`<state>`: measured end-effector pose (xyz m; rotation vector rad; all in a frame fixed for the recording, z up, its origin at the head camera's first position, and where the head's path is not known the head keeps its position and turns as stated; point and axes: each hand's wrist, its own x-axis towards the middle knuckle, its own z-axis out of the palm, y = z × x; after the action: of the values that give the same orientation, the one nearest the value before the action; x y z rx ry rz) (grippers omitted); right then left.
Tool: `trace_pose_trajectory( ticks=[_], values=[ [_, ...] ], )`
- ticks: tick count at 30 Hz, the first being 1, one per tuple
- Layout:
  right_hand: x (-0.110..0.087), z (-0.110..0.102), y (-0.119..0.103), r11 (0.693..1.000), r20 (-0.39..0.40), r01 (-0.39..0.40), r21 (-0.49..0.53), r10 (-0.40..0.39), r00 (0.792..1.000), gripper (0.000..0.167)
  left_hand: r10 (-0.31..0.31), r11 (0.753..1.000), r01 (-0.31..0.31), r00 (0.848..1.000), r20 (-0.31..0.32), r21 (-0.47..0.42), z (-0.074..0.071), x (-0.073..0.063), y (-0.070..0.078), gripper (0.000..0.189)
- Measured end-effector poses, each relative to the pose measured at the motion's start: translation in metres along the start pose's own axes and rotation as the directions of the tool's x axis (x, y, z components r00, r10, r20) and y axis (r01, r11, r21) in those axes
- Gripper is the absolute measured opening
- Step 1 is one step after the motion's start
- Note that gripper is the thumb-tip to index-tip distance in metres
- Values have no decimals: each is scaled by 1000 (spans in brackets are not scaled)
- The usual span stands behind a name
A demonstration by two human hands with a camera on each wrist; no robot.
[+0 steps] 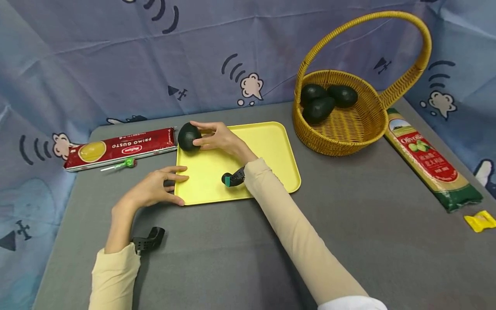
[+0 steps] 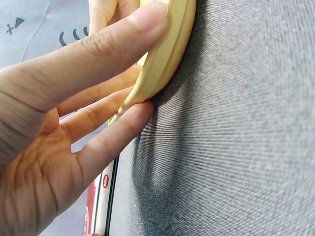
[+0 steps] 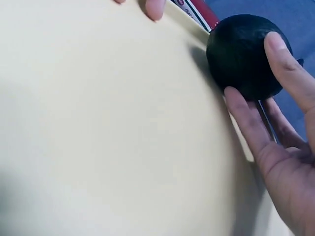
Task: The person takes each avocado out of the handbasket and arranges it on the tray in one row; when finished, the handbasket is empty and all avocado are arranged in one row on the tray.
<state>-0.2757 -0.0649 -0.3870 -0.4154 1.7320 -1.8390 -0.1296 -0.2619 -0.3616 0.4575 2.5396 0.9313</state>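
A dark green avocado is at the far left corner of the yellow tray. My right hand holds it between thumb and fingers; the right wrist view shows the avocado close over the tray's rim. At the near left corner, my left hand grips the tray's edge. In the left wrist view the thumb lies on the rim and the fingers reach round the corner along the tray's side.
A yellow wicker basket with a tall handle holds 3 avocados at the back right. Beside it lies an Olivoila pasta pack and a yellow wrapped sweet. Left of the tray are a red spaghetti pack and a green lollipop.
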Motion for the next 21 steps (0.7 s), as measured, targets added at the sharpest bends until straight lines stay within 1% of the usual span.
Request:
trace_pose_trajectory(
  ticks=[3, 6, 11, 21],
  values=[
    [0, -2, 2, 1000, 29, 13, 21, -13, 1000, 63, -5, 1000, 5, 1000, -2, 4, 0, 0, 0, 69],
    [1, 0, 3, 999, 43, 32, 24, -33, 999, 64, -2, 1000, 2, 1000, -5, 11, 1, 1, 0, 69],
    [4, 4, 1, 999, 39, 26, 19, -27, 999, 63, -4, 1000, 4, 1000, -10, 12, 2, 1, -1, 69],
    [7, 1, 0, 999, 28, 15, 31, -16, 999, 64, -18, 1000, 18, 1000, -15, 0, 2, 2, -3, 69]
  ],
)
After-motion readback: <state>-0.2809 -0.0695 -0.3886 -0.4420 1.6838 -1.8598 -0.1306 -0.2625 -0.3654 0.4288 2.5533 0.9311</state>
